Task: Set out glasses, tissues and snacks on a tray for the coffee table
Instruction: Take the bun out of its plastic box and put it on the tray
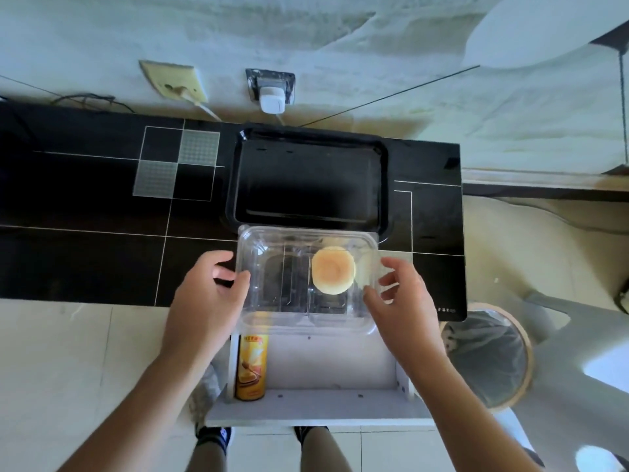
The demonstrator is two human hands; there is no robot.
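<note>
On the black counter (102,216), both hands (207,294) (401,301) grasp the clear container (292,311) beside the tray (306,178).

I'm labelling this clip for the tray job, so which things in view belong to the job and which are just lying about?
Part of the job:
- black tray, nothing on it
- clear plastic box with one round bun, held by the left hand and right hand
- yellow snack can on the white shelf

Just lying about:
- waste bin
- white plug
- beige wall socket
</note>
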